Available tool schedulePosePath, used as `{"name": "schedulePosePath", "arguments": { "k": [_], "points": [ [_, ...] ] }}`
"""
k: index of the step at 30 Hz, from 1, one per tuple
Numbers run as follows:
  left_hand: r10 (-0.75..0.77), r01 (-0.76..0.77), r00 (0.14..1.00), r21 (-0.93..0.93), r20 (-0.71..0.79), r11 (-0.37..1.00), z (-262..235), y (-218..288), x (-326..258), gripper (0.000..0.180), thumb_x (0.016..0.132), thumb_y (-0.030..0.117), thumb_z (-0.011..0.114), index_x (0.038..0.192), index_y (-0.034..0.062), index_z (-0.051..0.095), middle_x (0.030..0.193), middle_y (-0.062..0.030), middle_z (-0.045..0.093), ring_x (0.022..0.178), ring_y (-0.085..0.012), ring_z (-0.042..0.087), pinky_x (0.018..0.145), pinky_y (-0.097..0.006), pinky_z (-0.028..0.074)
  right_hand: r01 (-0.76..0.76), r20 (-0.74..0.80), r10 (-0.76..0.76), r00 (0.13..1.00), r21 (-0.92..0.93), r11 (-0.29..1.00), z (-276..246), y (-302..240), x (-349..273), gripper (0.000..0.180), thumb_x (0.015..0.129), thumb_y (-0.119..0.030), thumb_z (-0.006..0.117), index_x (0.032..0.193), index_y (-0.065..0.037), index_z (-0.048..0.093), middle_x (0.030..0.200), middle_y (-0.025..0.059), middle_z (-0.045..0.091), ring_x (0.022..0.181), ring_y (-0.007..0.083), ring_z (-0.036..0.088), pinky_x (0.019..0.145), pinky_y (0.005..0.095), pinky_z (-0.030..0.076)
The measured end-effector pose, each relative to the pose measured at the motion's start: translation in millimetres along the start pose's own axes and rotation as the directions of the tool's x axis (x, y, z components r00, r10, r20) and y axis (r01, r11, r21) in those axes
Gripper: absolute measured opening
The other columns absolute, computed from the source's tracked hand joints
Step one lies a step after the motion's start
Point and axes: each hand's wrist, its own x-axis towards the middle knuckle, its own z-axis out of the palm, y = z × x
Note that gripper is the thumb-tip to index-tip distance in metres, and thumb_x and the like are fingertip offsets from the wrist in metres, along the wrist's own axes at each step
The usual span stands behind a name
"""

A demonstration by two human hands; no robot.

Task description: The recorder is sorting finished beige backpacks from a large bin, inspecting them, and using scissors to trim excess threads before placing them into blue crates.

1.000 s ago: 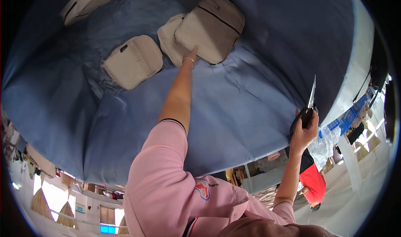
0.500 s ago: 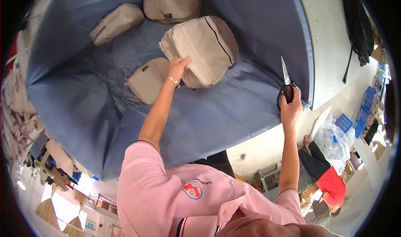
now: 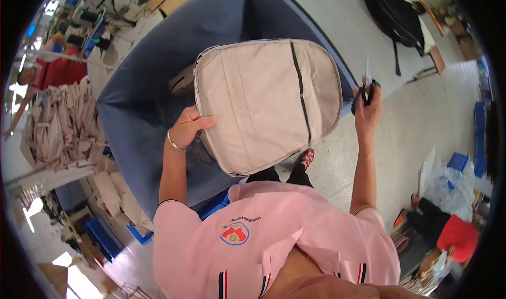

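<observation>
A beige backpack [image 3: 263,109] with a dark zipper line down one side is held up over a large blue fabric bin [image 3: 124,119]. My left hand [image 3: 190,127] is closed on its left edge, thumb lying on the front panel. Off the backpack's right side, my right hand [image 3: 369,114] grips a pair of scissors [image 3: 363,96] by the black handles, blades pointing up and away. Part of another beige bag [image 3: 182,82] shows inside the bin behind the held one; the backpack hides much of the bin's inside.
To the left hangs a heap of beige fabric pieces [image 3: 63,125], with a person in red [image 3: 60,69] beyond. A black bag [image 3: 395,14] lies at the far right. Another person in red [image 3: 456,238] is at the lower right, near a clear plastic bag [image 3: 448,185].
My left hand has lifted the backpack up out of the bin and closer to me. The view has shifted. My right hand still holds the scissors.
</observation>
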Motion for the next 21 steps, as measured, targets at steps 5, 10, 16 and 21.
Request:
{"name": "schedulePosePath", "arguments": {
  "k": [5,10,16,21],
  "points": [
    [0.152,-0.156,0.961,-0.004,0.232,0.988,25,22,39,0.021,0.083,0.018,0.071,0.083,-0.0022,0.070,0.104,-0.0026,0.064,0.089,-0.0124,0.059,0.084,-0.026,0.044,-0.184,0.367,-0.007,0.930,0.483,0.856,-22,32,-9,0.030,0.093,-0.008,0.057,0.122,-0.001,0.054,0.111,0.0047,0.061,0.094,0.0082,0.055,0.088,0.0232,0.043],
    [0.009,-0.122,0.968,0.442,0.249,0.889,72,-12,167,0.026,0.083,0.022,0.070,0.069,0.0013,0.061,0.081,0.0006,0.062,0.075,-0.0088,0.052,0.073,-0.026,0.043,-0.625,0.576,0.347,0.740,0.397,0.672,25,96,-111,0.012,0.092,-0.006,0.049,0.100,-0.003,0.057,0.089,0.0014,0.059,0.080,0.0082,0.054,0.076,0.0217,0.044],
    [0.100,-0.217,0.975,0.739,0.201,0.637,84,-53,236,0.026,0.075,0.016,0.071,0.099,0.0058,0.067,0.090,-0.0062,0.065,0.081,-0.0141,0.057,0.076,-0.028,0.046,-0.736,0.496,0.544,0.676,0.473,0.484,9,97,-165,0.036,0.076,-0.017,0.080,0.095,-0.001,0.054,0.076,-0.0032,0.052,0.067,0.0071,0.047,0.063,0.0227,0.041],
    [0.331,-0.596,0.802,0.693,0.496,0.406,173,-24,242,0.072,0.071,0.018,0.072,0.138,0.0148,0.046,0.146,-0.0118,0.041,0.138,-0.0284,0.035,0.111,-0.035,0.033,-0.690,0.535,0.445,0.718,0.469,0.551,-4,115,-150,0.036,0.073,-0.014,0.080,0.096,-0.004,0.054,0.083,-0.0024,0.053,0.075,0.0069,0.050,0.069,0.0220,0.042]
  ]
}}
